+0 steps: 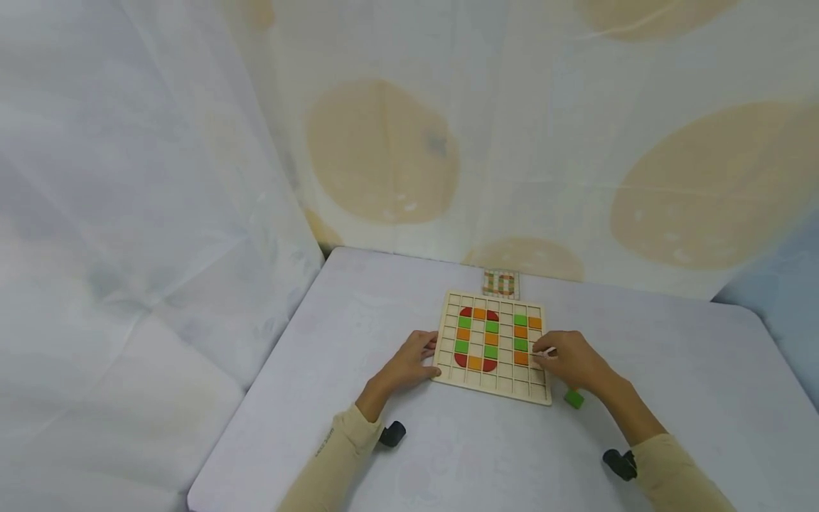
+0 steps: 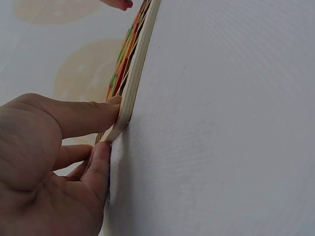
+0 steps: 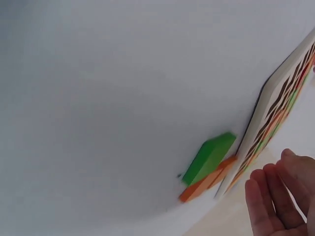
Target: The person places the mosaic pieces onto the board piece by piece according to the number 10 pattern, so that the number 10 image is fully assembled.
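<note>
A wooden grid board (image 1: 532, 393) lies on the table with red, orange and green tiles set in it. Several tiles form a ring in its left half, and a column of green and orange tiles (image 1: 521, 332) stands to the right. My left hand (image 1: 409, 361) grips the board's near left corner, thumb (image 2: 93, 118) on the rim and fingers by its side. Over the board's right side, the fingertips of my right hand (image 1: 571, 361) are close to the lower orange tile (image 1: 521, 358); no tile shows between them. Contact there is unclear.
Beside the board's near right corner a loose green tile (image 1: 574, 399) leans on orange pieces (image 3: 209, 181). A small patterned card (image 1: 501, 284) lies behind the board. The white table (image 1: 307, 341) meets hanging cloth at its back and left edges.
</note>
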A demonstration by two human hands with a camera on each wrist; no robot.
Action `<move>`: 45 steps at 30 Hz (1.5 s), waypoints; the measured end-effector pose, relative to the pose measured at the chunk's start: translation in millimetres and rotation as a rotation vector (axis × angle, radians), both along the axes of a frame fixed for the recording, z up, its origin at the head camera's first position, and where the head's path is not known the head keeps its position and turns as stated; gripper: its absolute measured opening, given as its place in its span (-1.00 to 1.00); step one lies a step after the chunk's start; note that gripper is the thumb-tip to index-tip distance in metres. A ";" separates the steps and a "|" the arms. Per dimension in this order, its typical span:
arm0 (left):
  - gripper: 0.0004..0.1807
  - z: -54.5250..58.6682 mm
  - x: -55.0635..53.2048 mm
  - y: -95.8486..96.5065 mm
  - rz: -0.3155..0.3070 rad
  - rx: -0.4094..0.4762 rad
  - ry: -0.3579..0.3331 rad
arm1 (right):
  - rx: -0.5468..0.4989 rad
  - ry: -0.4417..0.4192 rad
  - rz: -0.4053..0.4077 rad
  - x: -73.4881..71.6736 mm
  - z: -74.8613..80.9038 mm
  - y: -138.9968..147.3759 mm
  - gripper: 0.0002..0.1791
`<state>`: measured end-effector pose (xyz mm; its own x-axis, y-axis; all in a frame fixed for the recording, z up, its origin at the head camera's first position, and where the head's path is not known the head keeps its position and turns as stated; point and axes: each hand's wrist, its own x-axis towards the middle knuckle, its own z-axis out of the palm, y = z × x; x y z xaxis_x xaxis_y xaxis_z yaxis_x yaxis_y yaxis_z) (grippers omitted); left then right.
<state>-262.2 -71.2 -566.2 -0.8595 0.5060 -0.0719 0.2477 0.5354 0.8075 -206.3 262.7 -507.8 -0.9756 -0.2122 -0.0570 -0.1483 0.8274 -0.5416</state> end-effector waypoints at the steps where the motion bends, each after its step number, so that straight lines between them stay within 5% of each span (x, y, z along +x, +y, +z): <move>1: -0.13 -0.3 0.0 -0.1 -0.001 0.003 -0.001 | 0.011 0.000 -0.014 1.6 0.5 3.5 -0.82; 12: -0.13 -0.4 -0.2 -2.7 0.008 -0.012 -0.006 | 0.022 -0.045 -0.062 16.5 -9.0 30.2 -0.76; 29: -0.13 -2.6 -1.6 -0.4 -0.004 -0.012 0.003 | 0.099 -0.004 -0.074 10.1 -23.1 24.6 -0.74; 45: -0.13 -3.8 -2.1 0.4 0.000 -0.005 -0.004 | 0.059 -0.025 -0.059 12.3 -8.8 6.6 -0.74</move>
<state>-264.3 -70.8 -570.0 -0.8593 0.5055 -0.0783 0.2441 0.5398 0.8056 -194.0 269.2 -516.6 -0.9845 -0.1496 -0.0920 -0.0853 0.8651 -0.4942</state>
